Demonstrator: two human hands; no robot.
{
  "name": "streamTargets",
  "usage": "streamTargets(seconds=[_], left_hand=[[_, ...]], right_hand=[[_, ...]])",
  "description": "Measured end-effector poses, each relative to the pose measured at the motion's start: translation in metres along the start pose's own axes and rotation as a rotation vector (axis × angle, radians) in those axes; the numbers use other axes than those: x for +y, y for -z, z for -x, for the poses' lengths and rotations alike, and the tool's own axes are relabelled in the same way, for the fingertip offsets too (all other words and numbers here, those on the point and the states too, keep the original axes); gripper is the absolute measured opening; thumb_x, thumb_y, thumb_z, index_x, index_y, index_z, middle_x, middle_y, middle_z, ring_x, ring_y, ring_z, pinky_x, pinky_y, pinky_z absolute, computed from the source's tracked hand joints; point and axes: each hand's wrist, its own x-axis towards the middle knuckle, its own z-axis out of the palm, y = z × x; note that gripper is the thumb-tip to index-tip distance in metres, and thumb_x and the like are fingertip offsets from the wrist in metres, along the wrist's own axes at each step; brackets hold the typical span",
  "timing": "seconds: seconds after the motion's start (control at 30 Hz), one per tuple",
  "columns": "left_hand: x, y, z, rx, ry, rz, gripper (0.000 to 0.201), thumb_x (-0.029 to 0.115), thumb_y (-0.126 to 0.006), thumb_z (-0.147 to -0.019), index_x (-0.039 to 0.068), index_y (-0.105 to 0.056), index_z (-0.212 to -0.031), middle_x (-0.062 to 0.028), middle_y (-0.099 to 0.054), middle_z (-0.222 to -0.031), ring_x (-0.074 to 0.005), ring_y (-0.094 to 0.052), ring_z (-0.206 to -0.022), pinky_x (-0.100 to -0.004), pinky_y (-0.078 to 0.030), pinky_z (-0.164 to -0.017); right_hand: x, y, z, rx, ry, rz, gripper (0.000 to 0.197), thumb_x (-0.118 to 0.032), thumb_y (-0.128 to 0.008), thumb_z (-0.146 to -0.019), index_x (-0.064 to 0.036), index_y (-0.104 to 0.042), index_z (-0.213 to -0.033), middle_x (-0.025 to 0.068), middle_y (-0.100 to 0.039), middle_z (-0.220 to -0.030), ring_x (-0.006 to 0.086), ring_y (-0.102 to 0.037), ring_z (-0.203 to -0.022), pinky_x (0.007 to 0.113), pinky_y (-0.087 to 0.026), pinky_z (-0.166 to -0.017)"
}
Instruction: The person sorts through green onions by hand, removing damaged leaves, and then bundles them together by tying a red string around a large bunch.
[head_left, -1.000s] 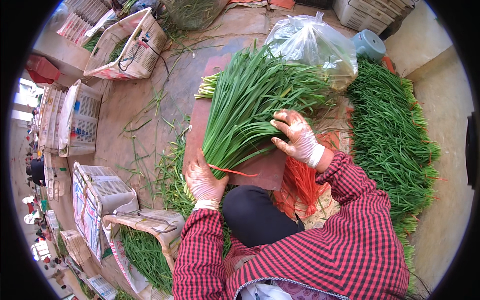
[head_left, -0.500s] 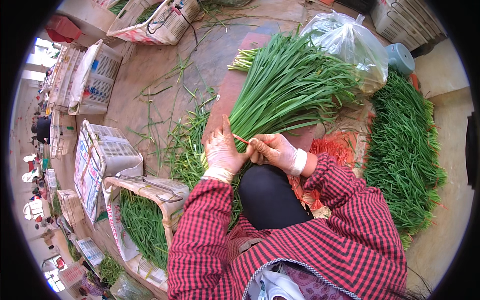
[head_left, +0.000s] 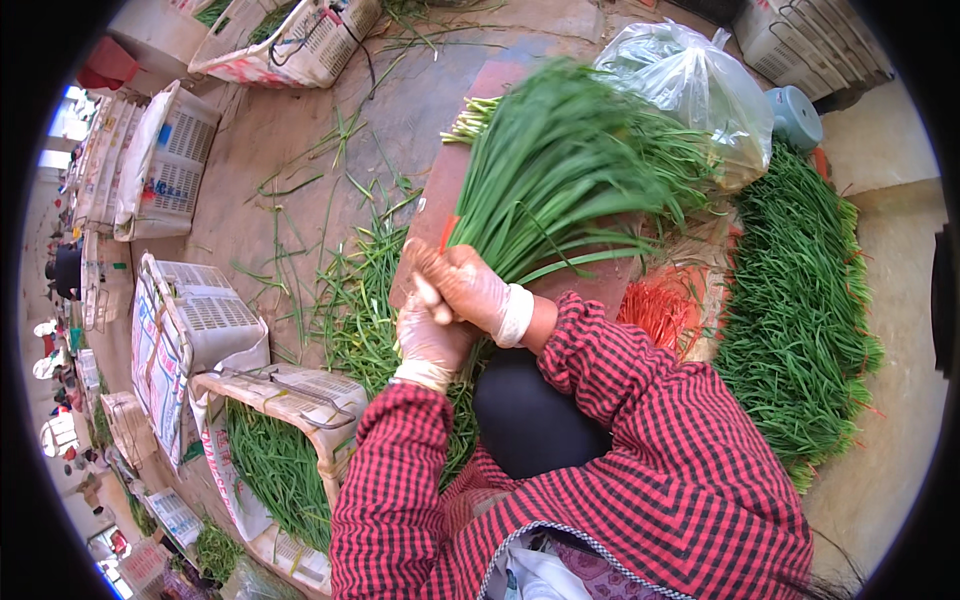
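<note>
A long bunch of garlic chives [head_left: 540, 180] fans out in front of me, its leaf ends blurred. My left hand [head_left: 430, 335], in a thin clear glove, is closed around the stem end, which is mostly hidden. Just above it, my right hand [head_left: 468, 290], gloved too, is closed against the bunch with the thumb pointing up. From the right fist a red tie [head_left: 448, 232] sticks up beside the stems. Another bunch of chives [head_left: 472, 118] with pale cut ends lies behind, on a reddish board [head_left: 425, 235].
Loose chive leaves [head_left: 350, 320] litter the floor at left. A crate of chives [head_left: 275, 440] stands by my left arm. Red ties [head_left: 660, 312] lie at right, beside rows of bunched chives [head_left: 800, 310]. A clear plastic bag [head_left: 690, 90] sits behind, near a blue-grey container [head_left: 797, 118].
My right hand has crossed left over the bunch to sit above my left hand. The tie, earlier stretched between the hands, now stands up at the stems. The leaf ends have swung.
</note>
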Motion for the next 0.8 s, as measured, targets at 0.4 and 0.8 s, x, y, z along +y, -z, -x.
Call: streamTargets(seconds=[0.4, 0.8], left_hand=[[0.071, -0.023, 0.126, -0.101, 0.006, -0.764, 0.075, 0.012, -0.083, -0.078, 0.003, -0.044, -0.142, -0.0074, -0.062, -0.125, -0.0186, -0.06, -0.112, -0.0344, -0.048, -0.099], [0.08, 0.018, 0.257, 0.233, -0.826, -0.238, 0.045, 0.02, -0.079, -0.087, 0.004, -0.061, -0.125, -0.0051, -0.067, -0.114, -0.0168, -0.064, -0.099, -0.0325, -0.055, -0.087]], right_hand=[[-0.021, 0.035, 0.055, -0.018, 0.121, 0.135, 0.055, -0.036, -0.066, -0.097, 0.0004, -0.052, -0.135, 0.0127, -0.065, -0.12, 0.0158, -0.062, -0.105, 0.032, -0.053, -0.089], [0.001, -0.166, 0.072, -0.099, 0.191, 0.121, 0.034, -0.009, -0.075, -0.087, -0.0025, -0.06, -0.117, 0.0046, -0.07, -0.101, 0.0138, -0.065, -0.092, 0.03, -0.055, -0.083]])
